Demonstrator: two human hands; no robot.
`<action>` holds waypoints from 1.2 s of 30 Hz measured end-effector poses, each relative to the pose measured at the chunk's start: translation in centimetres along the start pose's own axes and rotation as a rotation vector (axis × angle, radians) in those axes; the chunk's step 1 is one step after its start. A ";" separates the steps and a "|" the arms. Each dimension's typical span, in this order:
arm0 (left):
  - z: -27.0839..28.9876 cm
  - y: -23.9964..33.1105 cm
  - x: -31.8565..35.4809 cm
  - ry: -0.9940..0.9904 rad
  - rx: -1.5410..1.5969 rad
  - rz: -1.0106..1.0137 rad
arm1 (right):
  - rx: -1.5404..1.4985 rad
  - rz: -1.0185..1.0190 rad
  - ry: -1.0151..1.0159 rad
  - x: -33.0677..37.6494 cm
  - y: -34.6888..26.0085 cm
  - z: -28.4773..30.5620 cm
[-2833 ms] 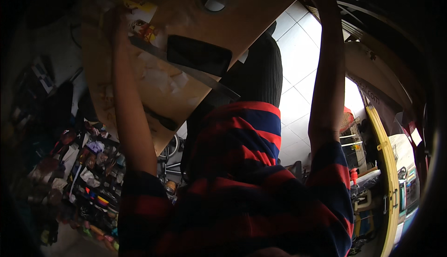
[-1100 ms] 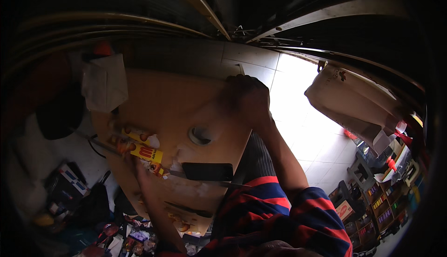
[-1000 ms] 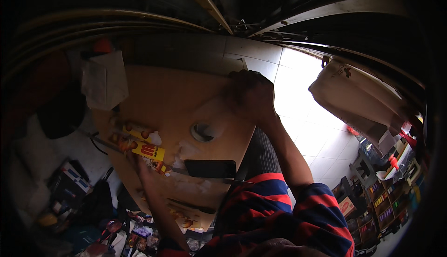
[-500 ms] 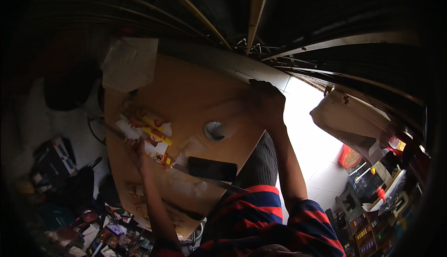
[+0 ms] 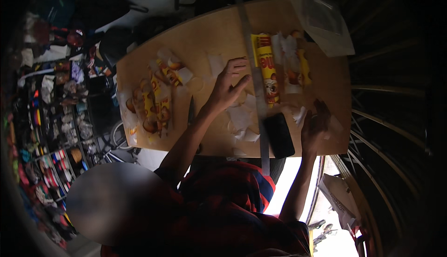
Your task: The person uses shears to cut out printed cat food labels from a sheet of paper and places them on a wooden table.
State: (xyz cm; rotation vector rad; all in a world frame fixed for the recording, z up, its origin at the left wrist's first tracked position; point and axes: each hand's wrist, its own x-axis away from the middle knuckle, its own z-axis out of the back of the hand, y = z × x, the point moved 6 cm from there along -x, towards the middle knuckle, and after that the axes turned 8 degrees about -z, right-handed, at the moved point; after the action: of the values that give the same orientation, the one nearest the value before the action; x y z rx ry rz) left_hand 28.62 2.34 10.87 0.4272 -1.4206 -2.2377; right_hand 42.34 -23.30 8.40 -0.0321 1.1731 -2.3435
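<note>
Clock positions were taken about the centre of the view. At nine o'clock, near the left rim, stood cluttered shelving (image 5: 49, 112) packed with small multicoloured goods. The wooden tabletop (image 5: 200, 38) began to its right and carried, between nine and ten o'clock, a loose group of yellow printed paper pieces (image 5: 156, 101). A dark, slender, pointed tool (image 5: 191, 110) lay closer in at nine o'clock, partly hidden by the left forearm. The left hand (image 5: 228, 85), at twelve o'clock, was spread, its fingers extended toward the straightedge and its thumb apart; contact with the wood could not be determined. Pale paper scraps (image 5: 241, 119) lay just below it. The long, flat straightedge (image 5: 246, 28) ran from twelve to five o'clock, with a yellow printed paper strip (image 5: 264, 59) along its right side at one o'clock. A black smartphone (image 5: 278, 136) lay between three and four o'clock. The right hand (image 5: 315, 125), at three o'clock, was in shadow; whether its fingers gripped anything could not be discerned. A translucent sheet (image 5: 323, 24) occupied the tabletop's corner between one and two o'clock, and a pale carrier bag (image 5: 337, 198) appeared at four o'clock.
</note>
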 end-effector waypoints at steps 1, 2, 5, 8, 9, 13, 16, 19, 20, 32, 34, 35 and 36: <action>1.3 -0.6 2.1 0.017 -0.031 -0.015 | 0.014 0.023 -0.035 1.2 -1.5 -1.0; 2.1 -1.0 4.3 0.025 -0.057 -0.029 | 0.037 0.042 -0.066 2.8 -2.5 -1.7; 4.2 -1.2 11.5 0.095 -0.268 -0.101 | 0.052 0.081 -0.202 7.8 -5.7 -3.4; 7.0 -2.8 21.0 0.175 -0.475 -0.004 | 0.055 0.093 -0.469 13.8 -10.9 -7.0; 8.1 -3.2 23.5 0.202 -0.504 0.029 | 0.041 0.143 -0.514 15.7 -12.0 -8.1; 10.4 -6.3 30.6 0.315 -0.437 0.184 | 0.043 0.182 -0.679 19.8 -13.9 -11.9; 12.4 -8.1 33.7 0.340 -0.376 0.270 | 0.023 0.282 -0.768 20.7 -16.5 -15.5; 11.7 -10.3 36.0 0.309 -0.398 0.296 | 0.021 0.408 -0.857 20.9 -19.0 -18.4; 10.7 -11.8 36.6 0.255 -0.464 0.255 | 0.015 0.412 -0.870 20.8 -19.6 -19.2; 11.5 -10.8 33.8 0.068 -0.815 -0.095 | 0.060 0.224 -0.569 16.1 -17.9 -14.2; 10.9 -11.2 32.9 -0.037 -0.852 -0.127 | 0.094 0.170 -0.479 14.3 -15.9 -12.3; 10.9 -11.2 32.5 -0.023 -0.857 -0.181 | 0.127 0.209 -0.404 13.0 -15.2 -11.3; 10.8 -11.4 32.4 -0.007 -0.859 -0.230 | 0.200 0.241 -0.339 11.7 -14.2 -10.2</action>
State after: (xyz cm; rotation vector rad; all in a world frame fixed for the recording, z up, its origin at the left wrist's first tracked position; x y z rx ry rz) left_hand -6.49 -2.27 4.49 0.2850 -0.3154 -2.7537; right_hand 23.52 -14.09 10.38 -0.1989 0.7331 -2.1266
